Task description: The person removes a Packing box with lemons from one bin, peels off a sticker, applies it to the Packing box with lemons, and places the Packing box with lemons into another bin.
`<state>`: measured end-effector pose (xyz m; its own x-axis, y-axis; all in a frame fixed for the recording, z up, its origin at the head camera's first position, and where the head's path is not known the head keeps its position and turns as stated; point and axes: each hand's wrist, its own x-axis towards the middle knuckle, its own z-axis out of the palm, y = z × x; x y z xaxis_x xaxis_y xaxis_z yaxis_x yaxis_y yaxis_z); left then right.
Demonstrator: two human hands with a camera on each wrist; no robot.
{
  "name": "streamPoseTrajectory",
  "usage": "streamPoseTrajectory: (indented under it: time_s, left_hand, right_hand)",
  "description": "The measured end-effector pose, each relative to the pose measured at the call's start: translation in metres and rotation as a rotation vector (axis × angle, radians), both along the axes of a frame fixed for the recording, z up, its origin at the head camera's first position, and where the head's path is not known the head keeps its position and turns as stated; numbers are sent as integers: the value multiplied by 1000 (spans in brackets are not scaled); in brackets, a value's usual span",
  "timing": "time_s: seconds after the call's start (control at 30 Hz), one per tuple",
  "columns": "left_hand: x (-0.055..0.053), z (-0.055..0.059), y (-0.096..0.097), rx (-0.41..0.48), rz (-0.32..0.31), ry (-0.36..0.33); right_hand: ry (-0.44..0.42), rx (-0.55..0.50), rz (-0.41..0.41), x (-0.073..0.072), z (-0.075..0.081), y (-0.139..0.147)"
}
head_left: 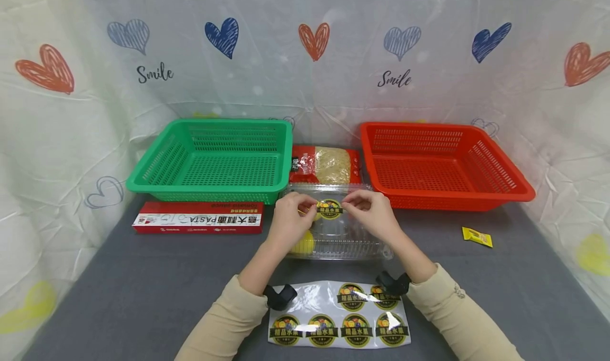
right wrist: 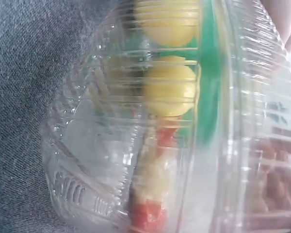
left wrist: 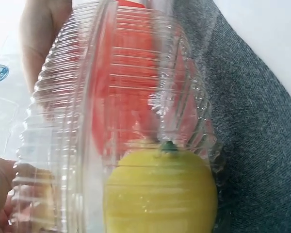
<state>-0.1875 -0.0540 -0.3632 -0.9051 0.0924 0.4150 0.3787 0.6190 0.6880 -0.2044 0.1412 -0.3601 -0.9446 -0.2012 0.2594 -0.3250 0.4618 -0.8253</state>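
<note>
A round black-and-gold sticker (head_left: 330,209) lies over the lid of a clear plastic clamshell box (head_left: 340,249). My left hand (head_left: 293,215) pinches the sticker's left edge between thumb and fingertip. On the opposite edge, my right hand (head_left: 374,213) pinches it too. Whether the sticker touches the lid cannot be told. Inside the box, toward the left, is yellow fruit (head_left: 304,243); one piece with a green stem (left wrist: 160,194) shows large in the left wrist view, and two round yellow pieces (right wrist: 169,90) appear in the right wrist view.
A sheet of matching stickers (head_left: 335,344) lies in front of the box. Behind are a green basket (head_left: 209,197), a red basket (head_left: 452,202) and a red noodle packet (head_left: 332,165). A pasta box (head_left: 197,218) sits left, a small yellow packet (head_left: 477,237) right.
</note>
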Motion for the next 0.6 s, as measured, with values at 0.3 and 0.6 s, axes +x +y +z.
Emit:
streamPoseTrajectory:
  time_s: [0.3, 0.6]
  left_hand:
    - [5, 2, -9, 140, -18, 14]
    - [8, -2, -20, 213, 6, 41]
  right_hand:
    - [-50, -55, -6, 6, 3, 9]
    - [-61, -98, -33, 11, 6, 24]
